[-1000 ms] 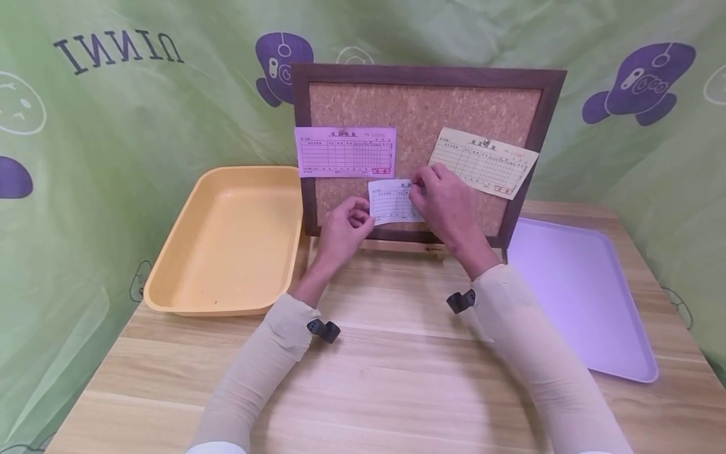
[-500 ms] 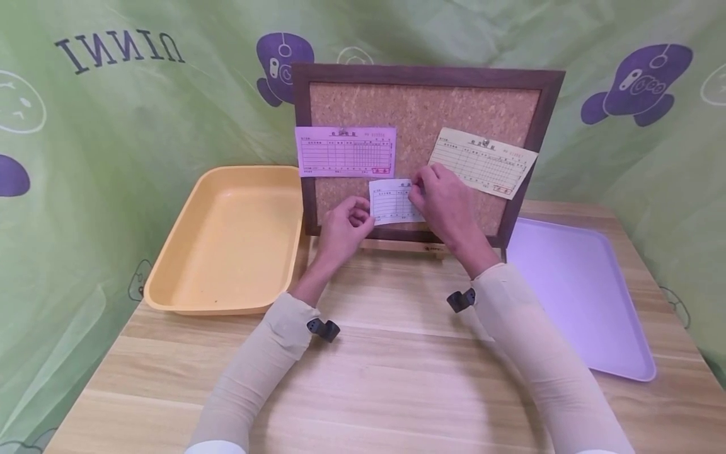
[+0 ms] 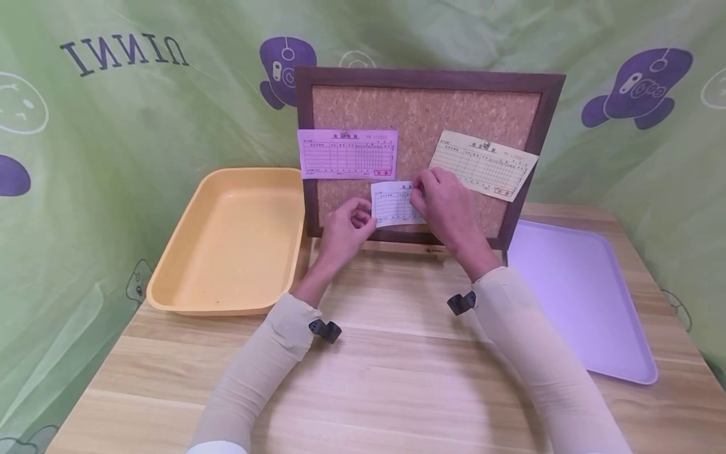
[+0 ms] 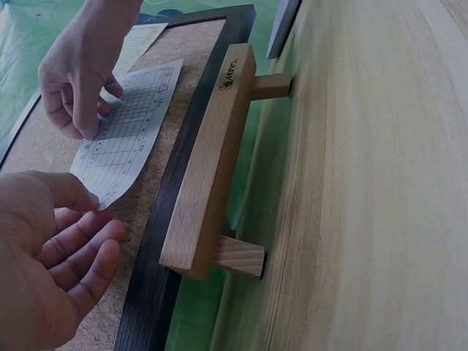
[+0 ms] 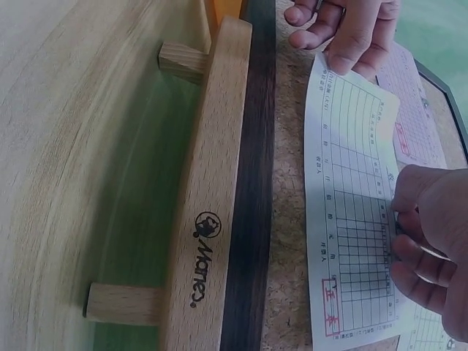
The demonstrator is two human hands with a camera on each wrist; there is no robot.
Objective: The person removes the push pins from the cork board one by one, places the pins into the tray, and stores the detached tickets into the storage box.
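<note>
A white receipt slip [image 3: 391,203] lies against the lower middle of the framed corkboard [image 3: 363,104]. My left hand [image 3: 345,230] pinches its lower left corner between thumb and index finger; in the left wrist view that corner lifts off the cork and the other fingers curl loosely. At the slip's top edge, my right hand [image 3: 448,205] has its fingers curled with fingertips on the paper [image 5: 351,219]. Whatever is between those fingertips is hidden. A purple receipt [image 3: 347,154] hangs at upper left, a cream receipt [image 3: 484,165] tilts at the right, each with a small pin at its top.
The board leans on a wooden stand [image 4: 208,168] on the wood-grain table [image 3: 386,378]. To the left is a deep yellow tray [image 3: 227,246], to the right a flat lilac tray [image 3: 584,302]. A printed green curtain [image 3: 113,126] hangs behind.
Both hands keep their places on the white receipt. The whole head view has shifted very slightly; nothing else visibly differs.
</note>
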